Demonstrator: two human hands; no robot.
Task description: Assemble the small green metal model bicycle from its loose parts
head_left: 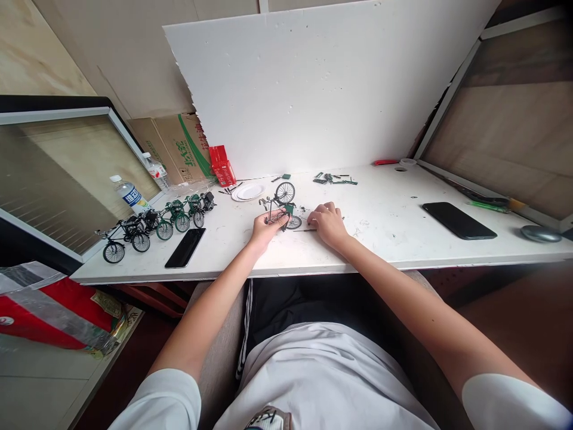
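On the white table [385, 233], the person's left hand [265, 231], the nearer one, grips a small model bicycle [289, 209], which is left of the right hand [329, 224]; its long axis is unclear. The right hand's fingers bend beside tiny dark parts [303, 209]; whether they pinch anything cannot be told.

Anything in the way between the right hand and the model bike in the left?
Nothing tall visible. Tiny dark parts and a thin dark strip lie low between the right hand and the model bike in the left hand.
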